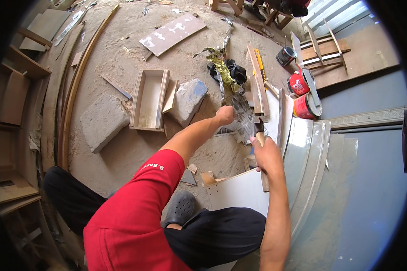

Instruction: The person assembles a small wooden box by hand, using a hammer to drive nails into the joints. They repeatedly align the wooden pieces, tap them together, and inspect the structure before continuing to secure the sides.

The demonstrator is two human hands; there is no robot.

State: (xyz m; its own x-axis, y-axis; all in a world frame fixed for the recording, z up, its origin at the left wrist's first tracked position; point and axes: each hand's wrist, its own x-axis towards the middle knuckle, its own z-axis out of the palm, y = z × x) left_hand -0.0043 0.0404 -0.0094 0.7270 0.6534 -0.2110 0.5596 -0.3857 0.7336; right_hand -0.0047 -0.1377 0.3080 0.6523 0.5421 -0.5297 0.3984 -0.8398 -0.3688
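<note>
My right hand (268, 156) is wrapped round the wooden handle of a hammer (260, 135), whose dark metal head points away from me beside the end of some wood strips (257, 86). Stretched out to the left of it, my left hand (225, 115) is closed in a fist. What it holds, if anything, is hidden. Below and beyond that fist lies crumpled silver, yellow and black plastic sheeting (226, 74). An open wooden drawer box (139, 101) rests on the ground left of my left forearm, between two rough concrete blocks (105, 121).
Red paint cans (301, 106) and a dark can (285, 56) stand at the right. Glass sheets (319, 180) lie along my right side. A white board (239, 194) is near my knee. Long planks (70, 97) and wooden shelving (13, 189) line the left. A flat board (174, 32) lies farther off.
</note>
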